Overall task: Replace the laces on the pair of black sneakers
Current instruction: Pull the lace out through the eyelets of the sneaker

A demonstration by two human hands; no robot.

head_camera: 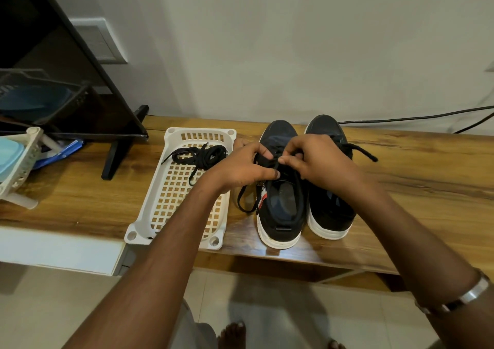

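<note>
Right now we have both hands on the left sneaker [280, 204], which stands toes-far on the wooden surface [401, 175], touching the right sneaker [331, 201] beside it. Our left hand [240, 167] curls its grip round the shoe's black lace [244, 201] at the tongue; our right hand [315, 159] pinches the same lace between thumb and fingertips. A loose end trails near-left of the shoe. Left of the pair sits a white perforated tray [149, 215] holding a bundled black lace [203, 156]. Farther left stands a TV [66, 81].
</note>
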